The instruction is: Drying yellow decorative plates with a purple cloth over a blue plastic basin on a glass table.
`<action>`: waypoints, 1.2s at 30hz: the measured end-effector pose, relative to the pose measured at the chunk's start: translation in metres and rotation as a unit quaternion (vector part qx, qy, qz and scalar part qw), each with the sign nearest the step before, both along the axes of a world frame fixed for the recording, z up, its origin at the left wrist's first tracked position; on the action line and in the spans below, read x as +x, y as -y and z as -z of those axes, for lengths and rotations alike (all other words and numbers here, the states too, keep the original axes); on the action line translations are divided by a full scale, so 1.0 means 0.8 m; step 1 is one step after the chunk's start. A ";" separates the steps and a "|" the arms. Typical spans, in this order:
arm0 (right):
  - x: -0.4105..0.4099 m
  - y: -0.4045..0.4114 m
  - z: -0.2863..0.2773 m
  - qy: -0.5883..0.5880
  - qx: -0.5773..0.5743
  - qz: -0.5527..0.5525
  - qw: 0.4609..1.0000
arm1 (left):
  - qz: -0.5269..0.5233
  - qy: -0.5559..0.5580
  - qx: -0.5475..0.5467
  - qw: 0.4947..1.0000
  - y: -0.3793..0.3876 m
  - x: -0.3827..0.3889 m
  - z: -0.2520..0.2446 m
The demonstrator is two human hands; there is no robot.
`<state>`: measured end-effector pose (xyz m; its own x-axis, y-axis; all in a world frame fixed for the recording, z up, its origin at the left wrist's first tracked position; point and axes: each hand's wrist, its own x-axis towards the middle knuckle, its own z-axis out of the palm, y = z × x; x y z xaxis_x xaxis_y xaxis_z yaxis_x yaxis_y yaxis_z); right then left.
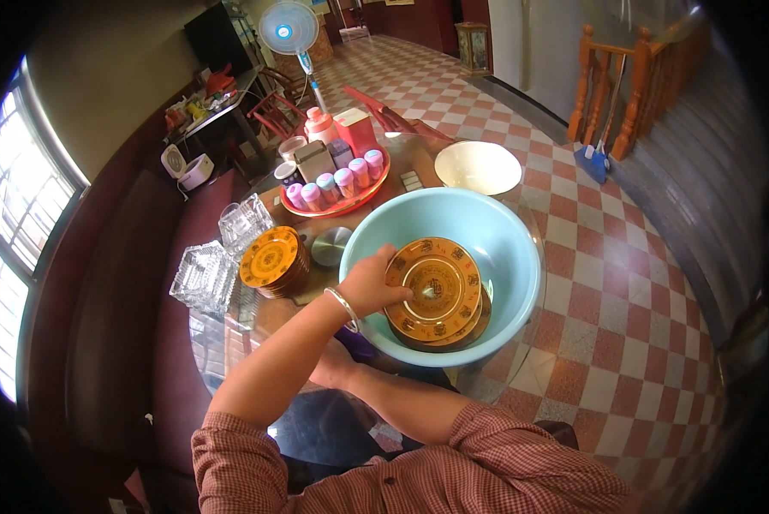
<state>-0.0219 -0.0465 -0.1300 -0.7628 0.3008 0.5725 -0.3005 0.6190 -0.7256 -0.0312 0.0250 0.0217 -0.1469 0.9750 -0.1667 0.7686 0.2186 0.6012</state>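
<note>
My left hand (377,283), with a silver-coloured bangle at its wrist, grips an ornate orange-brown plate (432,289) by its left edge, thumb over the rim. This plate lies over other similar plates inside a large light-blue plastic basin (516,257). My right arm crosses below the left one; my right hand (333,365) is partly hidden by the left forearm, near something purple (359,347) beside the basin. What its fingers do is not visible. A stack of matching plates (270,257) stands left of the basin, next to a round metal lid or dish (331,247).
The glass-topped table also bears cut-glass ashtrays or dishes (204,276), a red tray (349,205) with lidded shakers and containers, and a cream bowl (478,168). A standing fan (289,29) is behind, a maroon bench (179,360) at left, a wooden railing (638,96) at right.
</note>
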 end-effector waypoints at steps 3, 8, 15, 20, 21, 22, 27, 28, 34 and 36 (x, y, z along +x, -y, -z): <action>0.006 0.000 -0.006 0.024 0.012 -0.011 1.000 | -0.012 0.231 0.040 0.972 0.010 -0.005 0.023; -0.021 0.007 0.035 0.033 0.015 -0.031 0.999 | -0.077 0.491 0.160 0.853 0.048 -0.008 0.031; -0.010 -0.014 -0.018 -0.162 -0.016 0.091 0.982 | -0.239 0.673 0.378 0.589 0.161 -0.063 0.051; -0.013 -0.038 0.019 -0.090 -0.395 0.130 0.905 | -0.329 0.617 0.428 0.573 0.232 -0.123 0.125; -0.010 -0.039 0.009 -0.076 -0.444 0.143 0.881 | -0.334 0.617 0.434 0.566 0.239 -0.123 0.131; -0.013 -0.043 0.019 -0.083 -0.443 0.140 0.882 | -0.348 0.596 0.447 0.570 0.242 -0.120 0.138; -0.002 -0.031 0.003 -0.067 -0.393 0.128 0.908 | -0.337 0.537 0.453 0.626 0.236 -0.103 0.161; 0.003 -0.025 -0.014 -0.062 -0.363 0.133 0.920 | -0.303 0.499 0.469 0.663 0.233 -0.103 0.168; 0.011 -0.006 -0.047 -0.077 0.018 0.112 0.991 | -0.296 0.473 0.447 0.699 0.237 -0.097 0.178; 0.015 0.000 -0.050 -0.082 0.000 0.044 0.996 | -0.308 0.443 0.433 0.722 0.233 -0.095 0.179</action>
